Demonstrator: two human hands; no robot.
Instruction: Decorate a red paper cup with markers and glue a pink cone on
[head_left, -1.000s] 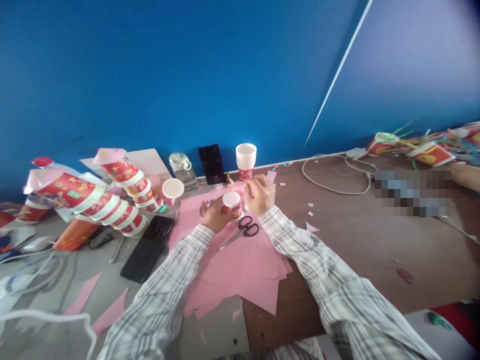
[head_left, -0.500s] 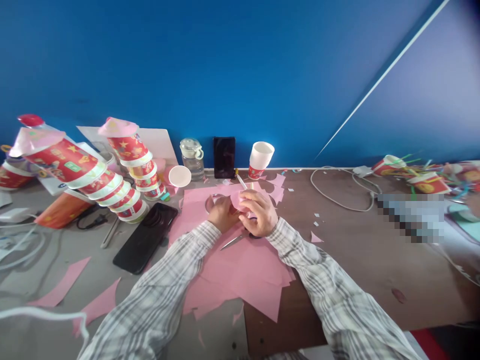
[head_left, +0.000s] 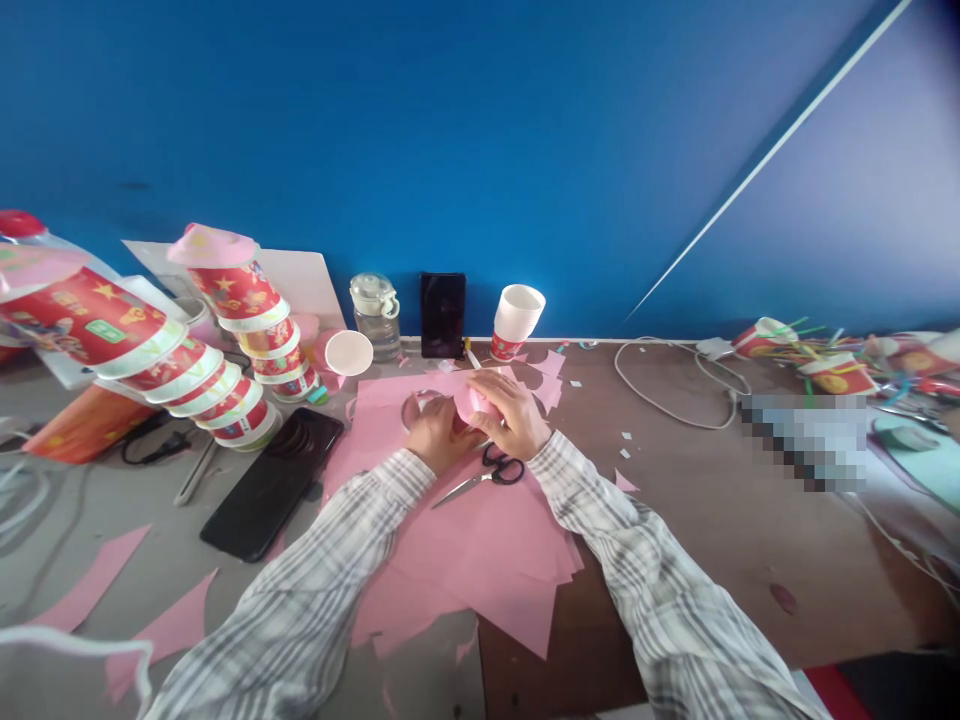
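A small curved piece of pink paper [head_left: 471, 402] is held between my two hands above the pink sheets [head_left: 465, 550]. My right hand [head_left: 519, 418] bends its fingers over the far side of the piece. Close against its lower left edge is my left hand [head_left: 437, 438], closed, with its fingertips partly hidden. Scissors [head_left: 480, 482] with black handles lie on the sheets just below the hands. Beside my left hand rests a ring that looks like a tape roll [head_left: 410, 410], partly covered.
Towers of red patterned paper cups [head_left: 251, 310] stand at the left near a black phone [head_left: 274, 485]. A glass jug [head_left: 376, 320], a dark upright device [head_left: 442, 315] and stacked cups [head_left: 517, 320] line the blue wall. A white cable [head_left: 675, 420] lies right.
My right hand has shifted and its fingers now lie more over the paper piece. The scissors' handles have come into fuller view. The whole view has turned slightly.
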